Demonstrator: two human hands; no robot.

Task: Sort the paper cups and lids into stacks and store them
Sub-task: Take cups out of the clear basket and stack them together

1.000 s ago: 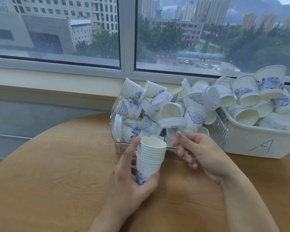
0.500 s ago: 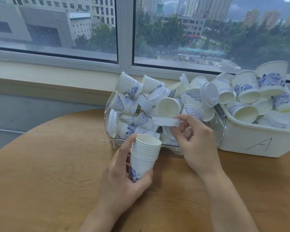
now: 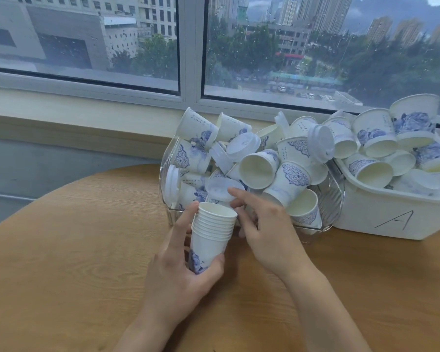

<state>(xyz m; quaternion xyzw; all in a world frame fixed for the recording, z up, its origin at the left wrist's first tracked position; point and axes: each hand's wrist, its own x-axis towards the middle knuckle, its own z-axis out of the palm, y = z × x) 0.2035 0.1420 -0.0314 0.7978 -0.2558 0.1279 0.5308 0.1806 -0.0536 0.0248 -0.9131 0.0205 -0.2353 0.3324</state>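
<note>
Above the round wooden table [image 3: 74, 250], the fingers of the left hand [image 3: 178, 278] curl around a stack of nested paper cups [image 3: 210, 237], the thumb pressed to the blue-printed base and the forefinger stretched up the side to the top rim. The stack stands upright with its open mouth up, just in front of the clear bin. Beside it, the right hand [image 3: 267, 232] holds a translucent plastic lid [image 3: 222, 189] at its edge between the extended forefinger on top and the thumb below; the lid lies nearly flat just above and behind the stack's rim, while the other fingers bend loosely beneath.

The clear plastic bin [image 3: 328, 199] behind the hands is heaped with loose white cups bearing blue patterns, lying on their sides at all angles, with several more lids mixed among them. Touching its right side sits a white tub [image 3: 391, 219] marked with a handwritten "A", also piled with cups. Both containers rest at the table's far edge, next to the sill of a window [image 3: 188, 47] whose rain-spotted glass looks over buildings and trees.
</note>
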